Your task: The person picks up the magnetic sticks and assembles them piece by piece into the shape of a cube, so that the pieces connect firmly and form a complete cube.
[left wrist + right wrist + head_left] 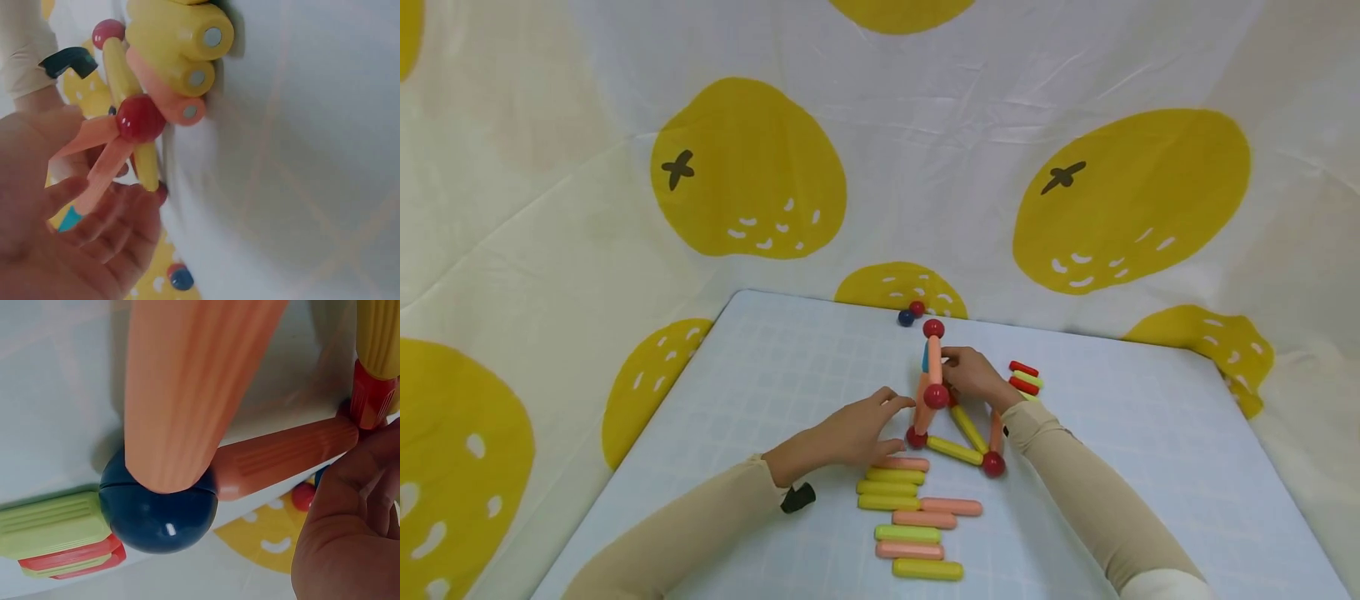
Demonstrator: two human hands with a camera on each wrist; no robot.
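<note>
In the head view, a frame of magnetic rods and red balls stands mid-table. One peach rod (935, 360) rises between two red balls, and a blue rod (926, 358) shows partly behind it. My right hand (973, 375) reaches behind the frame with fingers bent; its fingertips are hidden. A red rod (371, 400) lies close by that hand in the right wrist view. My left hand (865, 429) is at the frame's left, its fingers spread loosely beside the peach rods (103, 172) and the lower red ball (141, 119), gripping none of them.
Loose yellow, peach and green rods (927, 569) lie in a column toward the front. Short red and light-green rods (1025, 382) lie right of the frame. A loose navy ball (906, 318) and red ball (917, 308) sit by the back edge, near the patterned cloth (917, 167).
</note>
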